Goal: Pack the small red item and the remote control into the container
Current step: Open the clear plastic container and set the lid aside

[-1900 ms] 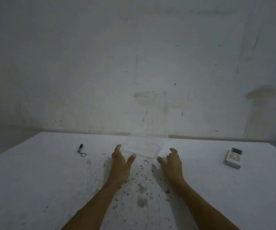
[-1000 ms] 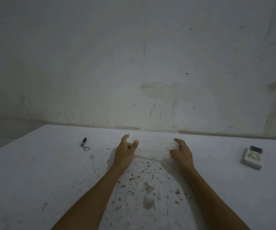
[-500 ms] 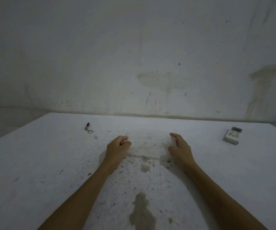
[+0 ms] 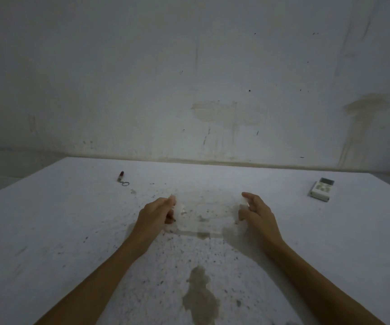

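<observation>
A clear plastic container (image 4: pixel 206 214) rests on the white table in front of me, hard to make out against the surface. My left hand (image 4: pixel 157 214) grips its left side and my right hand (image 4: pixel 257 214) grips its right side. The small red item (image 4: pixel 120 175), with a metal ring attached, lies at the far left of the table, well away from my left hand. The white remote control (image 4: pixel 321 189) lies at the far right, beyond my right hand.
The white table (image 4: pixel 48 242) is speckled with dark spots and has a brown stain (image 4: pixel 199 299) near me. A stained wall (image 4: pixel 189 78) rises right behind the table's far edge. The table's left edge slants away at the far left.
My hands reached forward to the container, closed on its two sides and drew it toward me across the table. The red item and the remote stayed in place.
</observation>
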